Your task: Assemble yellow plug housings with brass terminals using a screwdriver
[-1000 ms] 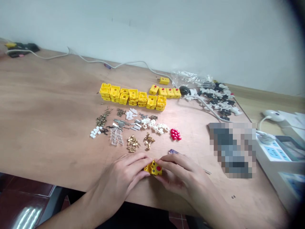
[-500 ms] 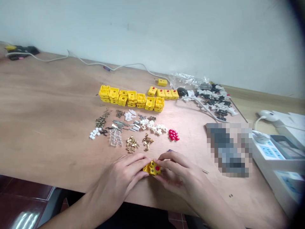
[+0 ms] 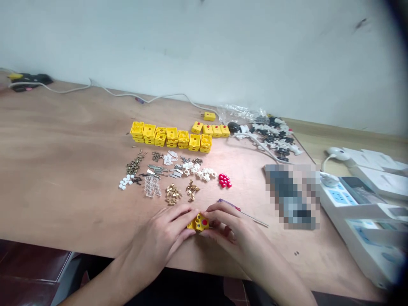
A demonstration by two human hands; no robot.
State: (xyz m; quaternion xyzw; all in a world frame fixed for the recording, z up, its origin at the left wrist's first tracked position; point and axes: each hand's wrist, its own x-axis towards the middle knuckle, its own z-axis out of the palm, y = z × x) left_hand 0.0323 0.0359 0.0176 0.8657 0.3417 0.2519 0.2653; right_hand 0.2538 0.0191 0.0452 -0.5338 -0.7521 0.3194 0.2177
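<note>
Both my hands meet at the near edge of the wooden table (image 3: 57, 170). Between them sits a small yellow housing with a red button (image 3: 198, 222). My left hand (image 3: 162, 236) pinches its left side with curled fingers. My right hand (image 3: 231, 231) grips its right side, fingers closed round it. Just beyond my hands lie little heaps of parts: brass clips (image 3: 173, 194), clear pieces (image 3: 151, 186), white pieces (image 3: 126, 181), screws (image 3: 134, 164) and red caps (image 3: 225, 180). A thin screwdriver with a purple handle (image 3: 245, 213) lies right behind my right hand.
A row of yellow housings (image 3: 172, 136) stands farther back, with finished ones carrying red buttons (image 3: 213, 128). White and black plug parts and a plastic bag (image 3: 267, 131) lie at the back right. White boxes and a power strip (image 3: 353, 199) fill the right side. A white cable (image 3: 121, 91) runs along the wall.
The view has tilted up and shifted right, so everything sits lower and further left in the picture. My hands stay on the yellow housing; the screwdriver behind my right hand now shows fully.
</note>
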